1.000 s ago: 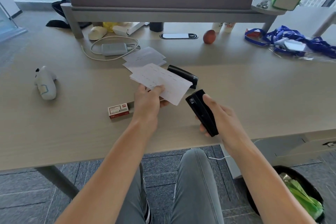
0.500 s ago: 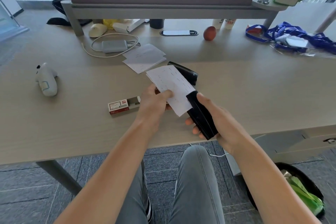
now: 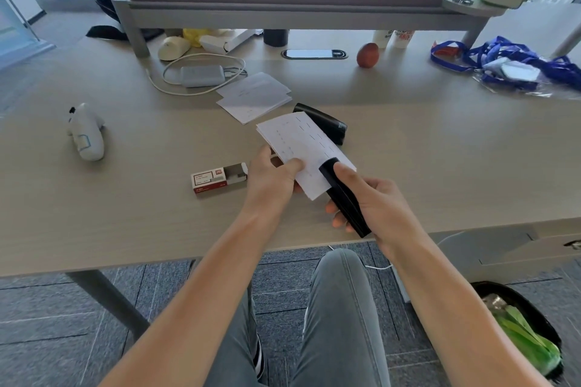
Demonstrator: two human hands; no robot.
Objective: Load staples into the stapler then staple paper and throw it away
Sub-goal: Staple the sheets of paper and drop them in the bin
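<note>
Left hand (image 3: 273,177): forearm reaching forward, thumb and curled fingers pinching the paper (image 3: 303,151).
Right hand (image 3: 374,204): thumb along top, fingers wrapped under the stapler (image 3: 344,196).
Paper: right edge inside stapler's mouth, just beyond the thumb tip.

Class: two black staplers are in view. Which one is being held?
The nearer stapler, gripped in the right hand against the held paper. The other stapler lies untouched on the desk behind.

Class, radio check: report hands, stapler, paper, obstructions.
Left hand pinches paper. Right hand grips stapler, nose over paper's edge. Nothing blocking.
</note>
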